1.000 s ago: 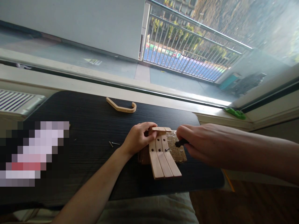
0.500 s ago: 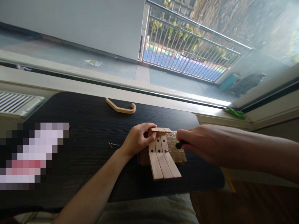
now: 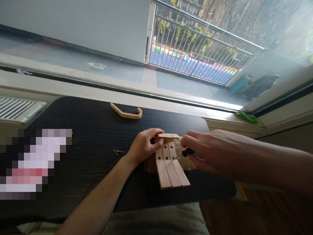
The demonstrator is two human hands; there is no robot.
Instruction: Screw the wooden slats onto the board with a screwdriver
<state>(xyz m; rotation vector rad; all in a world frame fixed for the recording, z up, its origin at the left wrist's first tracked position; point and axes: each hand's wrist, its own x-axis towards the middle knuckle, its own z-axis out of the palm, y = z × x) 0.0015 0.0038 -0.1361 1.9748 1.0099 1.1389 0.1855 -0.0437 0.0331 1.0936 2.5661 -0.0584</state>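
My left hand is closed on the upper left edge of a pale wooden piece, made of three bent slats side by side with dark holes. A screw sits at a hole in the right slat. In my right hand, just right of the slats, is a black-handled screwdriver; its tip points toward that screw, but I cannot tell whether they touch. Beneath the slats lies a taped cardboard block, partly hidden by my right hand.
Loose screws lie left of my left wrist on the black table. A hooked wooden strip rests near the far edge. A green cloth is on the window sill. Something blurred out covers the table's left side.
My right hand has shifted slightly left with the screwdriver, and its grip has turned a little. My left hand and the slats have stayed in place.
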